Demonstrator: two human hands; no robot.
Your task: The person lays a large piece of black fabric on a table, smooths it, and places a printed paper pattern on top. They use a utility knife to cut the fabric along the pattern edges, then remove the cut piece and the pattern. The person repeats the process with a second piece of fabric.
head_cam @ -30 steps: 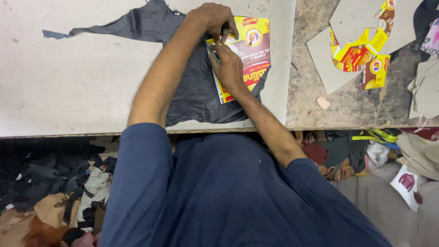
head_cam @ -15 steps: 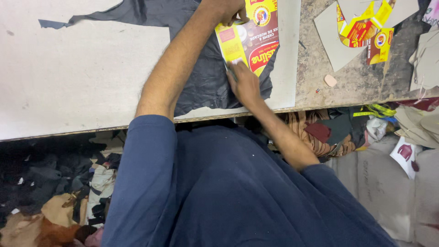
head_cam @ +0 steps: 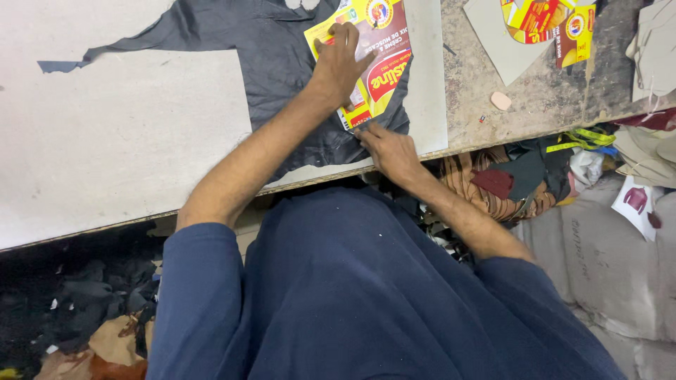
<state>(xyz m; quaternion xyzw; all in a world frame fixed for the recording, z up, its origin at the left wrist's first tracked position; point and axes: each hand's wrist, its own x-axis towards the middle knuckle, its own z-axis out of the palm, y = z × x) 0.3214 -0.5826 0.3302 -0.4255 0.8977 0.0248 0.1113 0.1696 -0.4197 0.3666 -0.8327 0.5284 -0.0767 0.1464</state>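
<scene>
Left hand point(head_cam: 341, 65) pressed flat, fingers spread, on a yellow-and-red printed card point(head_cam: 373, 67) lying upon dark fabric point(head_cam: 282, 63) on the pale board point(head_cam: 120, 141); right hand point(head_cam: 389, 149), fingers extended and ungrasping, touched the card's lower corner at the board's near edge

My left hand point(head_cam: 339, 65) presses the cardboard template point(head_cam: 373, 67) onto the cloth point(head_cam: 282, 63); my right hand point(head_cam: 389, 149) sits at six o'clock of it.

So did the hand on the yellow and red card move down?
Yes. The right hand slid from the top of the yellow and red card down to its lower corner, near the table's front edge. The left hand presses the card.
</scene>
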